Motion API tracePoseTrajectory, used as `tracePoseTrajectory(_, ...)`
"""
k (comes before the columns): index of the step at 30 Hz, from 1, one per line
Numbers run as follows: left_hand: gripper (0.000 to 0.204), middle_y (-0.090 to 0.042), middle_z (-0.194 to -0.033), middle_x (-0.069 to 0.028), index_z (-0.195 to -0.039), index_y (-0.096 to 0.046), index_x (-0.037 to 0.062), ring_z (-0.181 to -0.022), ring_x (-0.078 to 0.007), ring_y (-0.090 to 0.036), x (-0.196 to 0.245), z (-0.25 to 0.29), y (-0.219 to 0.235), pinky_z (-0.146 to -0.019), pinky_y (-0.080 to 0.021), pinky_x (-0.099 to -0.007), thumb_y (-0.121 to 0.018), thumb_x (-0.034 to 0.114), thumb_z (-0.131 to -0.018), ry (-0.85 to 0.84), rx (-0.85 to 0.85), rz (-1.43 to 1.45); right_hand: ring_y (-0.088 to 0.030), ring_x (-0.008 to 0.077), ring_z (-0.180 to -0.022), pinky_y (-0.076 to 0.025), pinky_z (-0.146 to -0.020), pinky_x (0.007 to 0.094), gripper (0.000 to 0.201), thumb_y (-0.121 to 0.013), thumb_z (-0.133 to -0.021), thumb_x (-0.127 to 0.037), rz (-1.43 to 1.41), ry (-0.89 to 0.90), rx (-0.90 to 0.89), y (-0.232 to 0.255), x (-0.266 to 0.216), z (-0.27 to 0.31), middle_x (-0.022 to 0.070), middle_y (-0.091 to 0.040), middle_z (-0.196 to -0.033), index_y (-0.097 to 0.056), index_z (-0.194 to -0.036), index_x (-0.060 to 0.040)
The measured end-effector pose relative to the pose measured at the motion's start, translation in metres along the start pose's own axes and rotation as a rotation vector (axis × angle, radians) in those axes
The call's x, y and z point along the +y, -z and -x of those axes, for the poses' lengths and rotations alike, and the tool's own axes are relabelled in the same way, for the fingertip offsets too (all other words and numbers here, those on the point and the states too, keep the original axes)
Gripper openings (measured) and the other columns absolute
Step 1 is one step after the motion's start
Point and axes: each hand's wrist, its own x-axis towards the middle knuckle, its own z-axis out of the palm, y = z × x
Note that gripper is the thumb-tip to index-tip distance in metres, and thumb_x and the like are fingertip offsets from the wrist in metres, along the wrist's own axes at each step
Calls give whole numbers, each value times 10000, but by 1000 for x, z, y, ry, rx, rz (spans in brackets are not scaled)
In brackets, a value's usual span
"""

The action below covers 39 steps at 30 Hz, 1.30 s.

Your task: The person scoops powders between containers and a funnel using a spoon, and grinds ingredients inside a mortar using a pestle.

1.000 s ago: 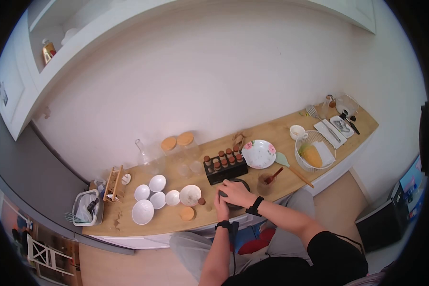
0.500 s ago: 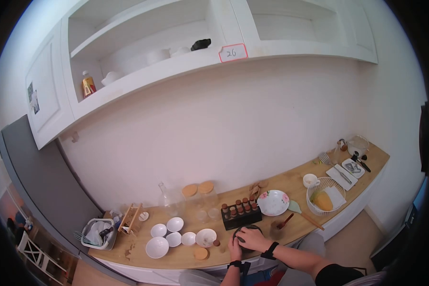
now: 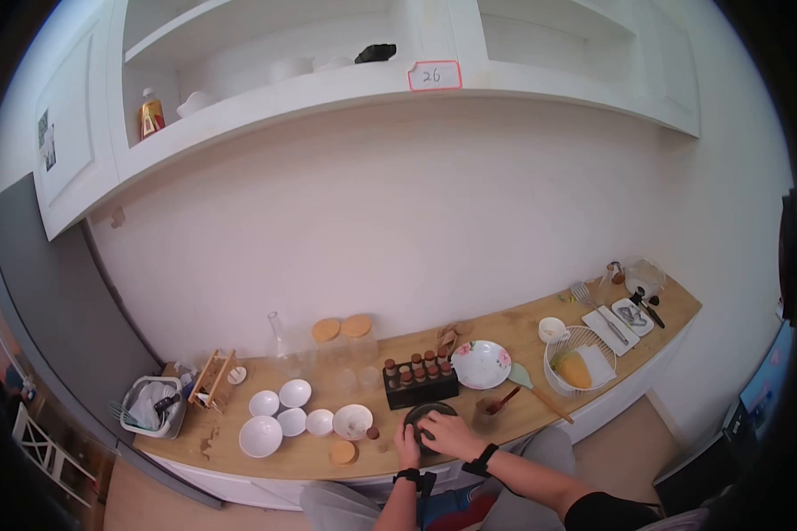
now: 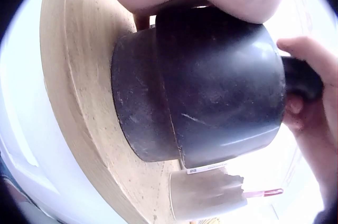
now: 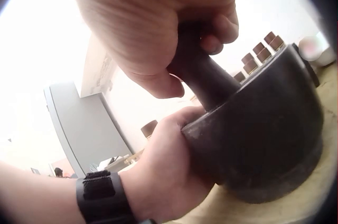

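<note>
A black mortar [image 4: 222, 92] stands at the counter's front edge, its side filling the left wrist view. My left hand [image 3: 407, 448] holds the mortar's left side; in the right wrist view that hand [image 5: 171, 166] wraps round the wall near the rim. The black pestle [image 5: 203, 76] leans in the mortar, its lower end hidden inside. My right hand [image 3: 449, 435] grips the pestle's upper part, and in the right wrist view the fingers of this hand [image 5: 158, 29] are curled round it. What lies in the mortar cannot be seen.
Behind the mortar is a black rack of corked bottles [image 3: 421, 390]. White bowls [image 3: 261, 436] and a cork lid [image 3: 344, 453] stand left. To the right are a glass with a red-brown handle [image 3: 486, 414], a floral plate [image 3: 481, 365], a spatula [image 3: 553, 405] and a wire basket [image 3: 580, 361].
The head view has tilted up from the first frame, showing more of the cabinets, then shifted slightly. Both hands stay at the mortar, and the right one has changed its pose on the pestle.
</note>
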Motion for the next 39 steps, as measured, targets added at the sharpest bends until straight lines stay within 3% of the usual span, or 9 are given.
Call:
tracePoseTrajectory(6, 373, -618, -1213, -160, -1287, -538, -48, -1127, -234, -569, 8, 1, 1, -986, -420, -325, -458, 148, -980, -28, -21, -126, -630, 345, -837, -517, -709, 448, 233, -658, -813, -245, -18, -200, 96, -22, 31, -45, 118, -583, -933, -615, -996, -109)
tracePoseTrajectory(10, 372, -619, -1210, -156, -1290, -534, -49, -1113, -222, -572, 9, 4, -1, -987, -416, -315, -465, 156, -988, 21, 28, -85, -627, 342, -819, -516, -696, 455, 200, -662, -809, -242, -2, -288, 61, -5, 43, -20, 107, -582, -919, -608, -954, -114)
tracePoseTrajectory(14, 359, -618, -1211, -139, -1286, -543, -39, -1099, -217, -576, 8, 4, -5, -973, -424, -311, -465, 150, -990, 29, 40, 12, -632, 330, -808, -522, -691, 442, 183, -665, -802, -230, 8, -189, 18, 3, 16, 8, 97, -580, -905, -629, -935, -108)
tracePoseTrajectory(18, 376, -603, -1239, -132, -1307, -526, -42, -1137, -202, -550, 7, 1, -1, -995, -407, -305, -453, 152, -993, 82, -28, 78, -637, 315, -806, -528, -691, 424, 204, -667, -786, -226, -41, -9, 59, -10, -7, -14, 88, -578, -907, -643, -945, -101)
tracePoseTrajectory(23, 375, -610, -1221, -126, -1307, -520, -44, -1115, -206, -556, 19, 3, -2, -989, -409, -310, -448, 155, -997, 20, -25, -81, -629, 347, -824, -514, -698, 453, 211, -654, -803, -225, -4, -194, 82, -24, 31, -49, 119, -580, -911, -628, -973, -104)
tracePoseTrajectory(28, 367, -622, -1203, -125, -1308, -521, -36, -1088, -203, -578, 15, 3, -5, -966, -429, -304, -444, 131, -990, 34, 6, -27, -628, 347, -828, -512, -697, 456, 187, -647, -819, -251, -7, -318, 26, -2, 46, -9, 116, -582, -914, -621, -957, -127)
tracePoseTrajectory(33, 367, -609, -1222, -129, -1302, -522, -45, -1105, -201, -565, 8, 2, -3, -979, -418, -303, -446, 131, -989, 70, -9, 49, -641, 320, -804, -526, -679, 429, 206, -652, -799, -193, -2, -72, -18, 4, -8, 1, 111, -576, -941, -646, -974, -83)
tracePoseTrajectory(36, 384, -587, -1262, -140, -1309, -513, -61, -1152, -206, -541, 14, 0, 0, -1007, -399, -306, -456, 146, -991, 66, -21, -31, -636, 327, -820, -520, -694, 428, 210, -658, -791, -205, -64, -36, 58, -17, -7, -27, 103, -566, -921, -633, -964, -88)
tracePoseTrajectory(39, 400, -589, -1272, -143, -1328, -508, -51, -1156, -207, -544, 16, 1, 0, -1010, -396, -304, -468, 174, -999, 10, -39, -103, -633, 345, -839, -514, -709, 452, 239, -651, -791, -203, -30, -156, 58, -25, 21, -50, 120, -584, -929, -626, -1001, -93)
